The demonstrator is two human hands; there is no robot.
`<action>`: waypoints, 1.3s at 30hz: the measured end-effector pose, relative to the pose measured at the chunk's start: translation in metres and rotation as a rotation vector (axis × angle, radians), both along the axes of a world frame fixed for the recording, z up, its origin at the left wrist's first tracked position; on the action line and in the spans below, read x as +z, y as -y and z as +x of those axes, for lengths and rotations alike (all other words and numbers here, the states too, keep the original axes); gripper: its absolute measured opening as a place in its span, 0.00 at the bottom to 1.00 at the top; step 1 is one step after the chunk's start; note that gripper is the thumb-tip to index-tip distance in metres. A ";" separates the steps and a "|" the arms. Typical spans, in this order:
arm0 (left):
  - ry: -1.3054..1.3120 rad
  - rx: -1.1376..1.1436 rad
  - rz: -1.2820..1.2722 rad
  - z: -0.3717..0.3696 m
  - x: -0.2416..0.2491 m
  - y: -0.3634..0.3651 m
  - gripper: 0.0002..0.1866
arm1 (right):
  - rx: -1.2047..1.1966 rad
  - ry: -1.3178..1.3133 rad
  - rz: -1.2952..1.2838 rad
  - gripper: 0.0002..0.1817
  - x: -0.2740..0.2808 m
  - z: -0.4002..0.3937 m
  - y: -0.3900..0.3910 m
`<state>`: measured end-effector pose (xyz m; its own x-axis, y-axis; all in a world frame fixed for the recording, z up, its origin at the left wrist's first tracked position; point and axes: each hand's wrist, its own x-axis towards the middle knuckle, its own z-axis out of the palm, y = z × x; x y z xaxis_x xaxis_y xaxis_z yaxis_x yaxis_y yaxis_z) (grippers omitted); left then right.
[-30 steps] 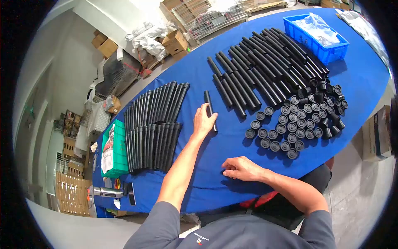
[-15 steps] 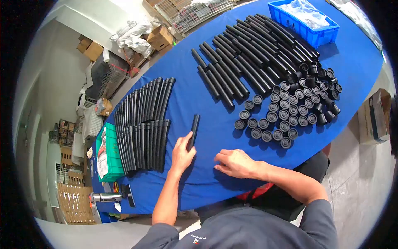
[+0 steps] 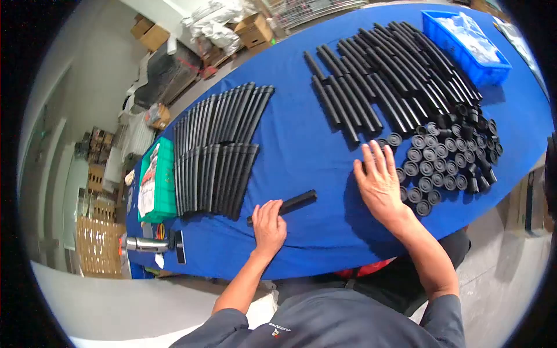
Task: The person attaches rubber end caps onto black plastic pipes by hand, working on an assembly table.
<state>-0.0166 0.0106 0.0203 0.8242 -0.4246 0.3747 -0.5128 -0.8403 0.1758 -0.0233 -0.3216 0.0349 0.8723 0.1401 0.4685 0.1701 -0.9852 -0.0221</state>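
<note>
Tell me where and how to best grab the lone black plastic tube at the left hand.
Best near its middle, from above: the lone black plastic tube lies flat on the blue cloth, long and slim, so fingers should close easily across its long sides. The left hand covers part of it.

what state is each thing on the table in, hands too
left hand: closed over single tube
single tube: lying flat
right hand: open, fingers spread
left tubes: in two rows
right tubes: side by side
caps: loose, some tipped sideways
blue bin: open, plastic inside
green bin: open
</note>
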 end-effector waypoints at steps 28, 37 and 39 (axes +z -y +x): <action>0.051 -0.028 -0.064 0.004 0.004 0.001 0.24 | 0.536 -0.914 1.044 0.20 0.015 -0.043 -0.061; -0.363 -0.004 -0.236 -0.035 0.033 0.006 0.17 | 0.653 -0.870 1.295 0.35 0.006 -0.045 -0.065; -0.558 -0.024 -0.278 -0.048 0.047 0.009 0.17 | 0.736 -0.900 1.338 0.42 0.009 -0.044 -0.061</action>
<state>-0.0641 0.0013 0.0669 0.9191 -0.3938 -0.0108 -0.2986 -0.7143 0.6330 -0.0675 -0.2603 0.0437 0.8386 0.5435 0.0365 0.0104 0.0510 -0.9986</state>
